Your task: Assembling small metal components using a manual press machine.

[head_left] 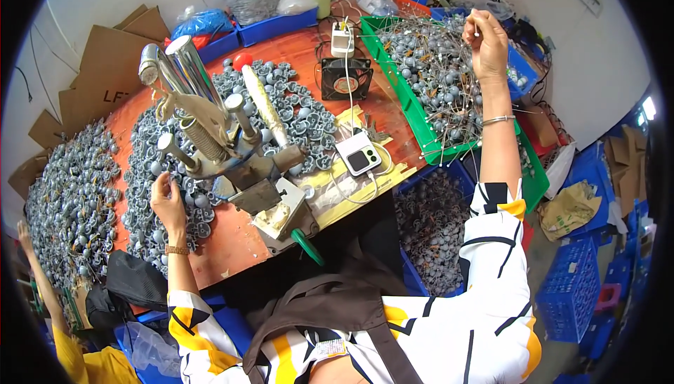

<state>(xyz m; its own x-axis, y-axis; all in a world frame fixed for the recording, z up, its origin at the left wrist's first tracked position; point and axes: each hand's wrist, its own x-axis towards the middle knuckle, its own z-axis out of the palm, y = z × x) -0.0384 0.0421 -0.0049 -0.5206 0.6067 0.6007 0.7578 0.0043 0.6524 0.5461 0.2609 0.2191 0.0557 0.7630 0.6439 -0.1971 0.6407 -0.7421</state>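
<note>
Head view: right hand point(486, 45) pinches white piece point(477, 33); left hand's point(167, 201) grip unclear; metal press point(203, 140), fan point(347, 78) between.

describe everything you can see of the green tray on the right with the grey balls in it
The tray is bright green and looks like plastic, with a raised rim visible along its left and near sides. It is heaped with grey balls and tangled thin wires, some poking past the rim. It sits by the right end of the red table, slanted in view; its support is hidden. The right forearm passes in front, hiding part of it.
</note>
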